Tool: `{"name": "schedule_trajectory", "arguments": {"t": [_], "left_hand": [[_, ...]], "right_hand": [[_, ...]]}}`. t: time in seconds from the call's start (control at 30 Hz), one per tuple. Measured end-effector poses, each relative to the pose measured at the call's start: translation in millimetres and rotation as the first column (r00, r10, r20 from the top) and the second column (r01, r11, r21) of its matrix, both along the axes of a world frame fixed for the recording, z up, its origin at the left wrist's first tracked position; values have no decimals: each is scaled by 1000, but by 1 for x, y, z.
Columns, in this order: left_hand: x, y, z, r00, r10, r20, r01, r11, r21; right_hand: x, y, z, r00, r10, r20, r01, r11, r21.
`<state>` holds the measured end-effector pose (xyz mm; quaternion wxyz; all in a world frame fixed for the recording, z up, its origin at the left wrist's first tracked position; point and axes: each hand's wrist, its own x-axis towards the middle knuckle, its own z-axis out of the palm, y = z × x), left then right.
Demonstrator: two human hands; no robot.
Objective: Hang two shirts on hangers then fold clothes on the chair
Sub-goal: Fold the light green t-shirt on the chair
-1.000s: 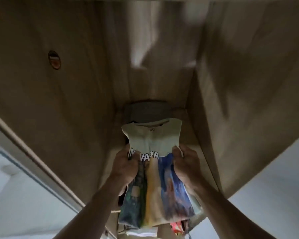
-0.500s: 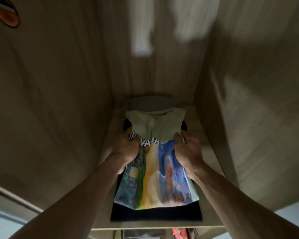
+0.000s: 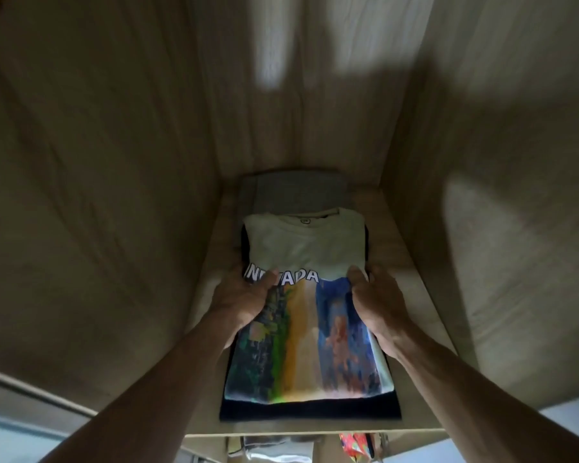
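A folded white T-shirt [image 3: 306, 245] with a colourful print and the word NEVADA lies on a folded dark garment [image 3: 310, 409] on a wooden wardrobe shelf [image 3: 411, 262]. My left hand [image 3: 244, 299] grips the shirt's left edge with the thumb on top of the lettering. At the right edge my right hand [image 3: 378, 302] holds it the same way. The fingers of both hands are hidden along the sides of the shirt.
A folded grey garment [image 3: 298, 192] sits behind the stack against the back panel. Wooden walls close in the compartment on the left [image 3: 114, 195] and right [image 3: 482, 195]. Below the shelf edge show a red patterned cloth [image 3: 355, 444] and a grey cloth [image 3: 274, 446].
Both hands carried the folded T-shirt up and into the compartment and lowered it flat onto the dark garment. My view moved closer to the shelf.
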<state>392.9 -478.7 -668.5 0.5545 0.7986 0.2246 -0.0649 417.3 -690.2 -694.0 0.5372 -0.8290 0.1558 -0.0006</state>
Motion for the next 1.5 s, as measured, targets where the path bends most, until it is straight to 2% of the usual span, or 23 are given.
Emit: {"name": "schedule_trajectory", "arguments": {"t": [0.07,0.2,0.3,0.4,0.5,0.57,0.7,0.9,1.13,1.2,1.3,1.37,1.43,1.5], "left_hand": [[-12,4,-14,992,16,-127,-8,998,67],[-37,3,-22,991,55,-122,-31,981,191],[-48,-3,-21,998,61,-10,-57,972,229],[-54,-8,-16,995,57,87,-79,960,270],[-66,-11,-27,997,-70,-34,77,860,505],[-73,-13,-35,986,-114,-124,165,791,589],[-77,-12,-38,988,-109,-113,156,772,617],[-79,-3,-38,998,-60,-28,65,829,555],[-77,-10,-35,990,-37,-135,119,730,673],[-80,-13,-28,992,-14,-125,100,693,714],[-77,-21,-20,986,-82,142,-62,613,787],[-65,-30,-21,929,-230,290,-98,602,792],[-48,-42,-23,875,-377,306,-1,629,777],[-35,-53,-26,875,-428,224,146,676,722]], "right_hand": [[-12,-9,-9,992,19,-124,-34,993,-115],[-38,-18,-13,973,46,-227,-78,988,-133],[-46,-16,-3,988,103,-114,-112,991,-78],[-54,-20,3,1000,16,-1,-16,1000,-19],[-68,-26,-5,989,99,-110,-121,970,-211],[-72,-30,-10,979,108,-172,-161,929,-333],[-76,-27,-11,980,108,-168,-164,916,-366],[-83,-26,-5,964,138,-226,-219,895,-388],[-87,-16,6,945,91,-314,-253,811,-527],[-90,-12,10,962,68,-264,-217,778,-589],[-91,-4,13,985,170,-22,-135,690,-711],[-82,4,12,938,320,133,-128,675,-727],[-66,15,13,894,425,139,-219,687,-692],[-54,25,9,877,479,50,-332,677,-657]]}}
